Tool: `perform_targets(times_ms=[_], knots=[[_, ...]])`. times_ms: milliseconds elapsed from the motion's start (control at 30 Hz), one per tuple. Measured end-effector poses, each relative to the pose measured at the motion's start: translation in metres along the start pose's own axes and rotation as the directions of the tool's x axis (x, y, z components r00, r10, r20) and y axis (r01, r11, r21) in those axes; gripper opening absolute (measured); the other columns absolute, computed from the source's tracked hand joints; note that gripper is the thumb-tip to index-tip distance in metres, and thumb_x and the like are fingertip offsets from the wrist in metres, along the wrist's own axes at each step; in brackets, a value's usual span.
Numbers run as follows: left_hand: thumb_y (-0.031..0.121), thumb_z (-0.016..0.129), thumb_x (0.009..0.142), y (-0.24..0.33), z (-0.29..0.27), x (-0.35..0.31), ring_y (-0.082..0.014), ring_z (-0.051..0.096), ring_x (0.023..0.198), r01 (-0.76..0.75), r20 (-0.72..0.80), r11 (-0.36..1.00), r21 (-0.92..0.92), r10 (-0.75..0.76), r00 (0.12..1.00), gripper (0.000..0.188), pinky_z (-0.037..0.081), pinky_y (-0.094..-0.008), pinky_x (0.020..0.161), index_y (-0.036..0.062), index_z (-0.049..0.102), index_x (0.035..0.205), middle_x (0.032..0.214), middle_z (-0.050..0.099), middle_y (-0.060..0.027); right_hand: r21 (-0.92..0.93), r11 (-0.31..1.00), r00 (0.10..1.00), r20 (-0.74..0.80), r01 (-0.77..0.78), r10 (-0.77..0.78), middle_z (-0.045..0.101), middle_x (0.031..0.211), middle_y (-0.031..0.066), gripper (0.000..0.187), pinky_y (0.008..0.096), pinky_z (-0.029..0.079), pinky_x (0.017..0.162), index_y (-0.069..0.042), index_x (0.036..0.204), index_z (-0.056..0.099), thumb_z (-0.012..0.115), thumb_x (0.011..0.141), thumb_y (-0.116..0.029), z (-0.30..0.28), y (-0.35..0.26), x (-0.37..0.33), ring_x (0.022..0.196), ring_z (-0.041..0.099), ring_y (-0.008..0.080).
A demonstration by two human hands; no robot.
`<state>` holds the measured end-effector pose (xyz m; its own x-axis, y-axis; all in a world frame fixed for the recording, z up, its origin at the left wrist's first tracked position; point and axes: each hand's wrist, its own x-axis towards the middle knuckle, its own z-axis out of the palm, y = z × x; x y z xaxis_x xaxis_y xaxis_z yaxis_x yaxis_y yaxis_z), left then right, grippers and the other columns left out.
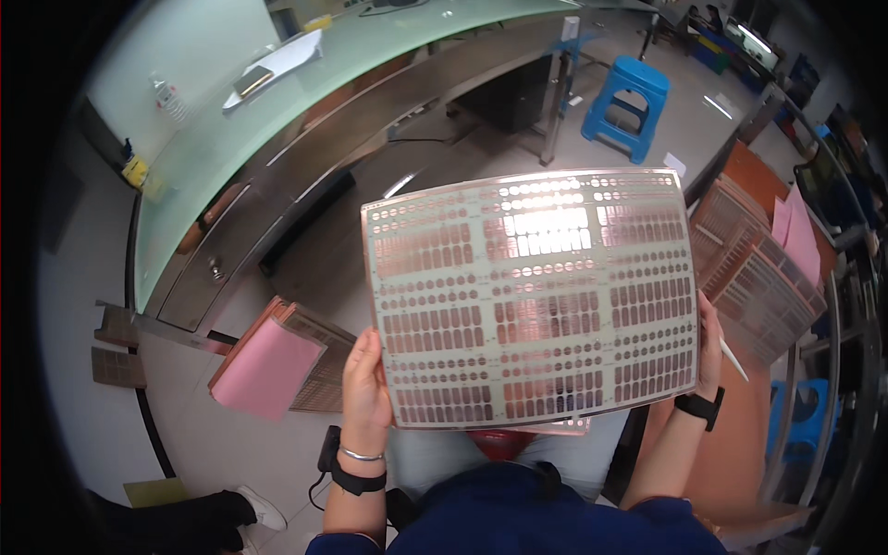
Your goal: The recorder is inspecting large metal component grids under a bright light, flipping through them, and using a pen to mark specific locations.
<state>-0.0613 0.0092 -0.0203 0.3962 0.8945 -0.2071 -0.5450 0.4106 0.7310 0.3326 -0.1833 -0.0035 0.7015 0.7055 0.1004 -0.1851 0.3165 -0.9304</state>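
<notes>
A large circuit board panel [606, 268] with rows of copper-coloured round and oblong pads is held up over my lap, tilted toward me. My left hand [367, 384] grips its lower left edge, with the fingers partly behind it. On the opposite side, my right hand [710, 351] is closed round the lower right edge. A white pen-like stick [734, 361] juts out beside my right hand; how it is held is hidden. Below the panel's bottom edge shows a strip of another board [575, 426]. Bright lamp glare covers the panel's upper middle.
Boards with a pink sheet [268, 365] lean at the left. More boards [763, 291] and pink paper [797, 236] stand at the right. A glass-topped desk [370, 57] curves across the back, bearing a bottle [168, 97]. Beyond is a blue stool [629, 102]. Someone's shoe [264, 509] shows lower left.
</notes>
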Motion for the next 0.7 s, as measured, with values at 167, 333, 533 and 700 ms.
perform_targets(times_ms=[167, 333, 533, 700], knots=[[0.017, 0.046, 0.098, 0.006, -0.015, -0.001, -0.0153, 0.061, 0.099, 0.007, -0.048, 1.0, -0.009, -0.007, 0.999, 0.025, 0.05, -0.0297, 0.087, 0.0017, 0.052, 0.117, 0.111, 0.062, -0.0079, -0.055, 0.996, 0.997, 0.034, -0.069, 0.071, 0.063, 0.109, 0.0103, 0.039, 0.024, 0.048, 0.084, 0.004, 0.123, 0.052, 0.05, 0.097, -0.025, 0.032, -0.005, -0.004, 0.095, 0.061, 0.0123], [0.015, 0.049, 0.096, 0.007, -0.026, 0.0, -0.0153, 0.061, 0.099, 0.031, -0.112, 0.999, 0.042, -0.026, 0.993, 0.022, 0.05, -0.0297, 0.087, 0.0023, 0.054, 0.113, 0.108, 0.063, -0.0064, -0.128, 0.988, 0.996, 0.022, -0.083, 0.086, 0.063, 0.107, 0.0082, 0.035, 0.0223, 0.046, 0.081, 0.004, 0.118, 0.056, 0.052, 0.096, -0.023, 0.028, -0.001, -0.006, 0.094, 0.059, 0.0118], [0.012, 0.049, 0.095, 0.006, -0.036, 0.0, -0.0143, 0.061, 0.099, 0.03, -0.104, 0.987, 0.16, -0.014, 0.994, 0.021, 0.049, -0.028, 0.087, 0.0024, 0.054, 0.113, 0.108, 0.064, -0.0068, -0.137, 0.983, 0.988, 0.067, -0.126, 0.136, 0.063, 0.106, 0.0103, 0.037, 0.0249, 0.047, 0.082, 0.005, 0.119, 0.054, 0.052, 0.096, -0.023, 0.039, -0.003, -0.009, 0.094, 0.059, 0.0126], [0.011, 0.047, 0.096, 0.007, -0.029, 0.001, -0.0145, 0.061, 0.101, 0.034, -0.122, 0.982, 0.183, -0.011, 0.992, 0.024, 0.05, -0.028, 0.087, 0.0014, 0.053, 0.117, 0.11, 0.063, -0.0076, -0.172, 0.974, 0.984, 0.073, -0.146, 0.16, 0.063, 0.106, 0.0099, 0.037, 0.0229, 0.047, 0.078, 0.005, 0.118, 0.054, 0.052, 0.096, -0.024, 0.041, -0.007, -0.008, 0.09, 0.06, 0.0116]])
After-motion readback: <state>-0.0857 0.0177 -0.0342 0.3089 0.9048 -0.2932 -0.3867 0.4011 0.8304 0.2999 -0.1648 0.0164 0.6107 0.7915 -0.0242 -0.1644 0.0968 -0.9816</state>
